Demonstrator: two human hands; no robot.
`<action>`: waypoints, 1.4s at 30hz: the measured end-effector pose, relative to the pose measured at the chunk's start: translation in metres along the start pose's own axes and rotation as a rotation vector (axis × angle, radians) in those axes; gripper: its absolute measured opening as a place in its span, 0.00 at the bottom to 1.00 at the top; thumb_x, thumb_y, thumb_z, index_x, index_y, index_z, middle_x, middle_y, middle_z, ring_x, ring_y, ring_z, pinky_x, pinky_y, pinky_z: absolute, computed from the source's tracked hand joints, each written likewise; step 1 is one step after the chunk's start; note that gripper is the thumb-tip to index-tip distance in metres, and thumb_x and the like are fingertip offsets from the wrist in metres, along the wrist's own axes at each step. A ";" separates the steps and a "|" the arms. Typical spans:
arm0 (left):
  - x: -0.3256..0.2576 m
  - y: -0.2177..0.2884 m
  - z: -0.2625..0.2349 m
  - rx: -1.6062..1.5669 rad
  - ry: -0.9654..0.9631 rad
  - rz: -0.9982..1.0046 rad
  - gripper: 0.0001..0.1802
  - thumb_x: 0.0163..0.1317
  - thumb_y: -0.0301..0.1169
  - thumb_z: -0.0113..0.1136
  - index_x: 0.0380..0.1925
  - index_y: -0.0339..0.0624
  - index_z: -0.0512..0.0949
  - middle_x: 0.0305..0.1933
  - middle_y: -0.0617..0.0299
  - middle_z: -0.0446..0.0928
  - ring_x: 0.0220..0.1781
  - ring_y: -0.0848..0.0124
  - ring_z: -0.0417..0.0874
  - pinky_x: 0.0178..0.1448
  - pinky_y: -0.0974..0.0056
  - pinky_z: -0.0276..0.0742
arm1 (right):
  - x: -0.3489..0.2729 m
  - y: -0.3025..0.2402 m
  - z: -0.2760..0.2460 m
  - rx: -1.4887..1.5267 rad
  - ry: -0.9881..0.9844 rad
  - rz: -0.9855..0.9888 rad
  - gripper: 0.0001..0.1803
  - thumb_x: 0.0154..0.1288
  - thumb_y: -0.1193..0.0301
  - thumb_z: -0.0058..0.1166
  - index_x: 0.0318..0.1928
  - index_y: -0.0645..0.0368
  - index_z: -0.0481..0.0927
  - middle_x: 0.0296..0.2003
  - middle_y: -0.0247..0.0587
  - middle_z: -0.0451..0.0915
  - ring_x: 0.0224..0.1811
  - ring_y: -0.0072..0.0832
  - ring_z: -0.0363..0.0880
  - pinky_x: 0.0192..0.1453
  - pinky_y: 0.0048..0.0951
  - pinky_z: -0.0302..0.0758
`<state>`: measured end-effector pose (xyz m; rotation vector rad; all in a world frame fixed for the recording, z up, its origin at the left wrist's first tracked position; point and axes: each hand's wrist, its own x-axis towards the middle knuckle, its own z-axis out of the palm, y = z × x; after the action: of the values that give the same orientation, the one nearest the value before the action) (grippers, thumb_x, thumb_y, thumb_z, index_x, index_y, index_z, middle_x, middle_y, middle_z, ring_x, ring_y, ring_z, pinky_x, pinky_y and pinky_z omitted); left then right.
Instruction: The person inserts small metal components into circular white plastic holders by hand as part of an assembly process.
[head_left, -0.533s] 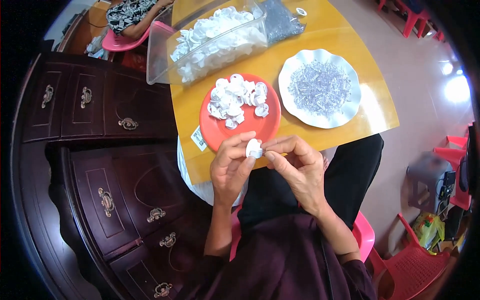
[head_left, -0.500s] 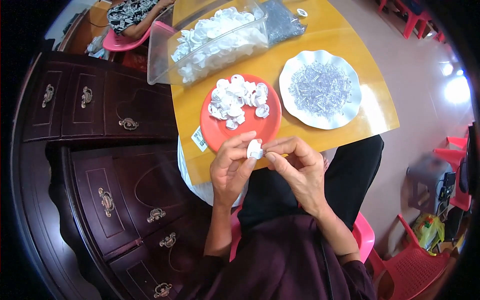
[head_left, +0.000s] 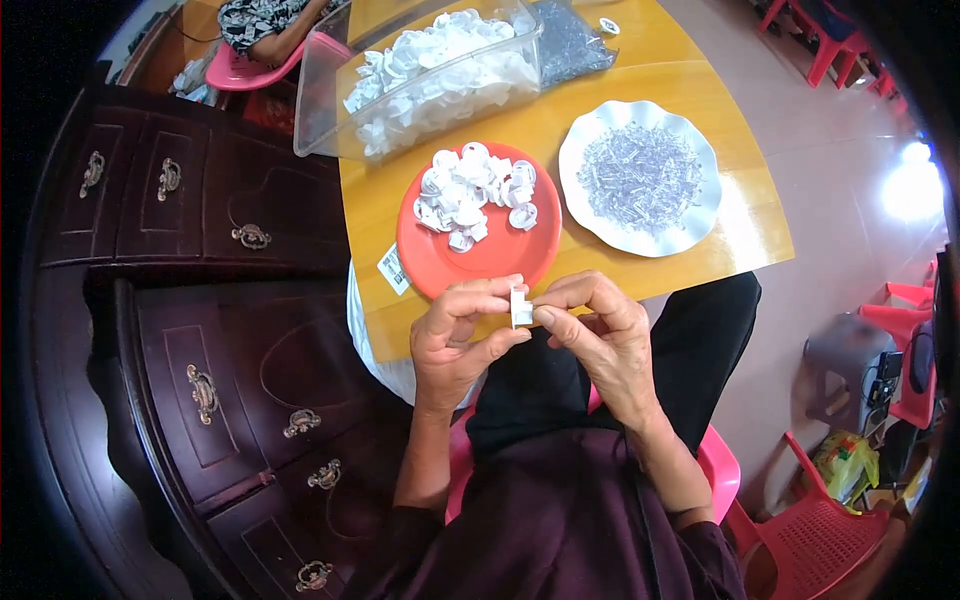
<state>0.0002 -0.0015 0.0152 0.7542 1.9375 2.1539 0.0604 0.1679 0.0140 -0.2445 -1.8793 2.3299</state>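
Observation:
A small white plastic part (head_left: 521,308), with a flat disc seen edge-on and a block-like stub, is held between my hands at the table's near edge. My left hand (head_left: 462,328) is closed on its disc side, fingertips above and thumb below. From the right, my right hand (head_left: 603,335) pinches the stub between thumb and index finger. Whether a smaller piece sits in that pinch is hidden. Just beyond lies a red plate (head_left: 490,262) bearing a heap of similar white parts (head_left: 465,190). A scalloped white plate (head_left: 690,235) to its right holds many small clear plastic pins (head_left: 640,175).
At the far left of the yellow table (head_left: 740,215), a clear bin (head_left: 320,115) holds many white parts. Beside it lies a bag of dark small pieces (head_left: 575,45). A dark wooden cabinet (head_left: 290,370) stands close on my left. Another person's arm (head_left: 285,45) shows beyond.
The white part has turned so that its disc now stands edge-on, with the stub toward my right hand. My left fingers have shifted their hold, and the view has moved slightly.

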 end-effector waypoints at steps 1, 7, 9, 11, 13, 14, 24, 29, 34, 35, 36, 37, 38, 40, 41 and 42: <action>0.001 0.003 0.003 -0.003 0.003 0.000 0.16 0.52 0.14 0.69 0.41 0.33 0.78 0.54 0.46 0.79 0.57 0.60 0.81 0.61 0.59 0.79 | 0.000 -0.002 -0.001 0.024 -0.013 0.044 0.06 0.65 0.74 0.62 0.39 0.63 0.82 0.36 0.34 0.83 0.35 0.17 0.79 0.36 0.19 0.76; 0.009 0.015 0.004 0.232 -0.036 0.064 0.24 0.47 0.18 0.74 0.47 0.38 0.80 0.51 0.55 0.81 0.53 0.65 0.83 0.57 0.63 0.80 | -0.006 -0.011 0.000 0.376 0.007 0.210 0.07 0.69 0.72 0.59 0.43 0.63 0.81 0.37 0.33 0.82 0.36 0.16 0.79 0.38 0.18 0.79; 0.011 0.017 0.003 0.264 -0.049 0.086 0.24 0.47 0.18 0.74 0.47 0.38 0.80 0.50 0.55 0.81 0.52 0.65 0.83 0.56 0.64 0.80 | -0.007 -0.009 -0.004 0.363 -0.010 0.208 0.07 0.69 0.73 0.59 0.43 0.63 0.81 0.37 0.33 0.82 0.37 0.16 0.79 0.38 0.18 0.79; 0.013 0.020 0.002 0.297 -0.064 0.106 0.24 0.47 0.18 0.74 0.47 0.38 0.80 0.49 0.55 0.82 0.52 0.65 0.83 0.55 0.64 0.80 | -0.007 -0.009 -0.006 0.351 -0.023 0.207 0.07 0.69 0.73 0.59 0.43 0.63 0.81 0.37 0.34 0.82 0.37 0.15 0.79 0.38 0.17 0.79; 0.014 0.023 0.002 0.317 -0.099 0.108 0.22 0.46 0.19 0.75 0.45 0.37 0.82 0.48 0.55 0.82 0.50 0.65 0.84 0.53 0.65 0.81 | -0.008 -0.008 -0.008 0.286 -0.017 0.176 0.06 0.69 0.74 0.59 0.42 0.63 0.81 0.37 0.34 0.82 0.35 0.15 0.79 0.38 0.17 0.79; 0.014 0.025 0.002 0.318 -0.096 0.105 0.22 0.46 0.19 0.75 0.45 0.37 0.82 0.48 0.55 0.82 0.50 0.65 0.84 0.53 0.65 0.81 | -0.008 -0.008 -0.008 0.286 -0.019 0.180 0.06 0.69 0.74 0.59 0.42 0.63 0.81 0.37 0.34 0.82 0.35 0.15 0.79 0.38 0.17 0.79; 0.015 0.023 0.005 0.338 -0.143 0.083 0.17 0.45 0.19 0.76 0.38 0.35 0.83 0.46 0.55 0.82 0.45 0.68 0.85 0.48 0.66 0.82 | -0.010 -0.014 -0.010 0.251 -0.044 0.177 0.03 0.67 0.78 0.59 0.39 0.65 0.80 0.34 0.36 0.81 0.26 0.15 0.75 0.30 0.16 0.73; 0.021 0.016 0.007 0.388 -0.196 0.085 0.16 0.46 0.19 0.76 0.36 0.36 0.83 0.46 0.56 0.82 0.45 0.69 0.85 0.48 0.66 0.82 | -0.007 -0.008 -0.013 0.240 0.001 0.195 0.02 0.66 0.80 0.58 0.37 0.67 0.79 0.33 0.39 0.80 0.24 0.19 0.75 0.29 0.17 0.73; 0.039 0.004 0.006 0.324 -0.206 -0.024 0.16 0.49 0.19 0.73 0.39 0.37 0.81 0.47 0.58 0.82 0.47 0.68 0.84 0.50 0.66 0.81 | 0.004 0.001 -0.014 0.294 0.077 0.256 0.05 0.69 0.74 0.57 0.40 0.65 0.80 0.32 0.36 0.81 0.25 0.17 0.75 0.30 0.17 0.73; 0.054 0.008 0.003 0.467 -0.301 0.064 0.17 0.50 0.20 0.72 0.42 0.39 0.81 0.47 0.58 0.82 0.48 0.67 0.84 0.52 0.65 0.80 | 0.008 0.013 -0.015 0.301 0.087 0.202 0.10 0.71 0.69 0.57 0.45 0.64 0.80 0.30 0.31 0.80 0.28 0.14 0.75 0.32 0.16 0.74; 0.068 0.004 -0.002 0.523 -0.313 0.120 0.17 0.50 0.19 0.71 0.42 0.38 0.80 0.48 0.58 0.82 0.50 0.67 0.83 0.55 0.64 0.78 | 0.010 0.019 -0.017 0.298 0.103 0.196 0.10 0.71 0.69 0.57 0.45 0.64 0.80 0.30 0.31 0.80 0.28 0.14 0.75 0.32 0.16 0.74; 0.086 0.005 -0.006 0.661 -0.254 0.235 0.17 0.51 0.18 0.70 0.42 0.38 0.80 0.48 0.57 0.82 0.51 0.65 0.83 0.56 0.63 0.77 | 0.012 0.022 -0.020 0.185 0.144 0.189 0.11 0.71 0.69 0.58 0.45 0.65 0.81 0.30 0.31 0.80 0.28 0.14 0.75 0.32 0.16 0.74; 0.106 0.018 -0.008 0.720 -0.149 0.205 0.17 0.51 0.16 0.68 0.42 0.37 0.79 0.48 0.57 0.82 0.52 0.66 0.83 0.56 0.64 0.77 | 0.013 0.026 -0.023 0.073 0.191 0.183 0.11 0.70 0.69 0.58 0.45 0.65 0.81 0.30 0.31 0.80 0.28 0.14 0.74 0.32 0.17 0.74; 0.151 0.030 -0.023 0.601 0.031 0.305 0.16 0.55 0.16 0.67 0.44 0.37 0.80 0.46 0.61 0.81 0.49 0.72 0.82 0.52 0.68 0.80 | 0.013 0.035 -0.031 -0.088 0.225 0.115 0.10 0.70 0.69 0.58 0.42 0.66 0.82 0.27 0.32 0.80 0.26 0.14 0.74 0.31 0.18 0.74; 0.175 0.033 -0.041 0.696 0.063 0.464 0.15 0.58 0.16 0.66 0.46 0.36 0.80 0.47 0.61 0.80 0.46 0.73 0.82 0.50 0.69 0.81 | 0.013 0.035 -0.034 -0.122 0.218 0.144 0.10 0.69 0.70 0.58 0.41 0.66 0.82 0.26 0.32 0.80 0.25 0.14 0.74 0.30 0.19 0.74; 0.195 0.036 -0.054 0.697 0.105 0.456 0.16 0.58 0.17 0.66 0.47 0.35 0.79 0.48 0.61 0.80 0.46 0.74 0.82 0.49 0.69 0.82 | 0.013 0.036 -0.037 -0.157 0.212 0.174 0.10 0.69 0.70 0.58 0.40 0.67 0.82 0.25 0.33 0.80 0.25 0.15 0.74 0.30 0.20 0.74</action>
<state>-0.1845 0.0285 0.0998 1.3149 2.8436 1.6974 0.0552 0.1986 -0.0290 -0.6701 -2.0043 2.1571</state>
